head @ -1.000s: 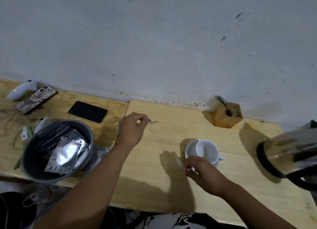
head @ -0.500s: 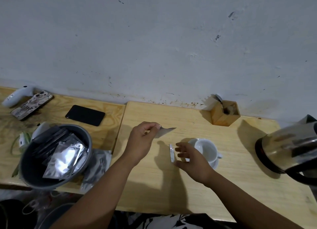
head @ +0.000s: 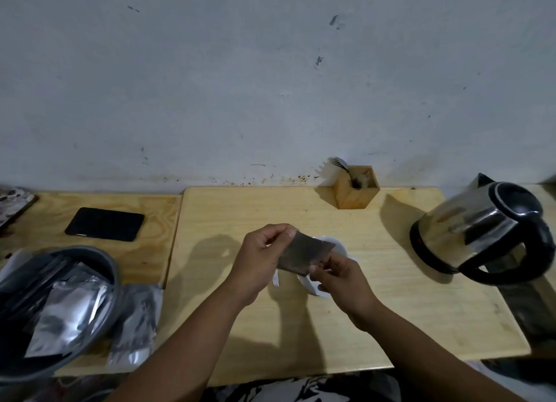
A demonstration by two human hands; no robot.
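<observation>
A small silver foil sachet (head: 304, 254) is held flat in the air over a white cup (head: 337, 245) on its saucer (head: 310, 287). My left hand (head: 261, 257) pinches the sachet's upper left corner between thumb and fingers. My right hand (head: 340, 275) pinches its lower right edge. Both hands and the sachet hide most of the cup. A small white scrap (head: 275, 279) shows just below the left hand.
A steel kettle (head: 478, 233) with a black handle stands at the right. A wooden holder (head: 356, 187) with a fork sits by the wall. A grey bowl (head: 111, 278) full of foil sachets is at the left, a loose sachet (head: 135, 320) beside it, a black phone (head: 105, 224) behind.
My left hand brought the sachet right, over the cup. My right hand, with a small strip near its fingers half a second ago, rose and took hold of the sachet's other end. The view shifted right.
</observation>
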